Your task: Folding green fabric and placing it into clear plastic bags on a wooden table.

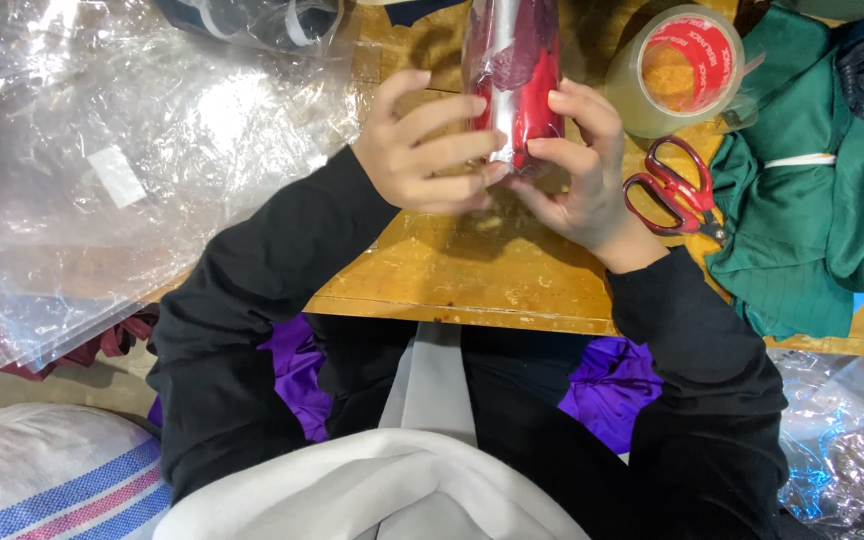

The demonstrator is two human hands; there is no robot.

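Seeing both hands up at top centre of the frame, clamped on one item: a red garment in a clear plastic bag [514,75], rolled or folded into a narrow bundle standing roughly upright over the wooden tabletop [472,275]. Left hand [430,150] grips the lower left of the bundle, fingers curled across its front, thumb hidden behind. Right hand [579,170] grips the lower right, fingertips pressing the plastic just beside the left hand's fingertips; the two hands touch or nearly touch at the bundle's bottom end, can't tell which. Bundle's top runs out of the frame. Both arms in black sleeves. Upper right of the hands: roll of clear packing tape [679,68] with a red core label, lying on the tabletop, near the right hand but not touching. Below it, red-handled scissors [674,190], closed, just beside the right wrist. Right edge: folded green garment [812,200] on the tabletop, scissor tips touching or overlapping its edge. Left half of the frame: stack of empty clear plastic bags [122,170], well apart from the hands. Lower left corner: white sack with blue and pink stripes [52,480] on the floor.
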